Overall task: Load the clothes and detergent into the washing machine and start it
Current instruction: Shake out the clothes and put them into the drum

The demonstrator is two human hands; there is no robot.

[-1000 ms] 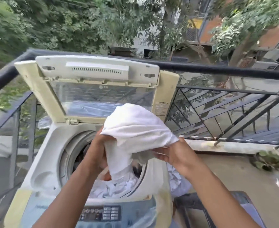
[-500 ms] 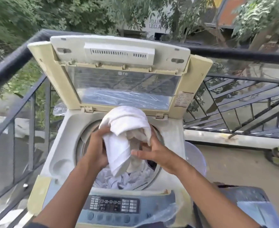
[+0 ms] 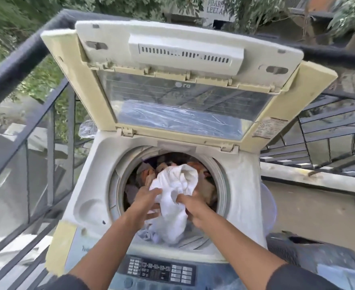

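White, soft, crumpled cloth [image 3: 176, 189] bunches over the round drum mouth [image 3: 220, 181] of the yellowed plastic washing machine [image 3: 88, 208]. Left hand [image 3: 146, 197] pinches its 9 o'clock edge; right hand [image 3: 190, 206] grips its 5 o'clock fold, fingers curled. Lid [image 3: 185, 80] stands raised at 12 o'clock.

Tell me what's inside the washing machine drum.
Mixed brownish and pale clothes, with a white cloth gripped by both hands, left and right, on top. Anything deeper is covered.

One camera on the person's head looks forward and down, close above the open washing machine [image 3: 93, 197].
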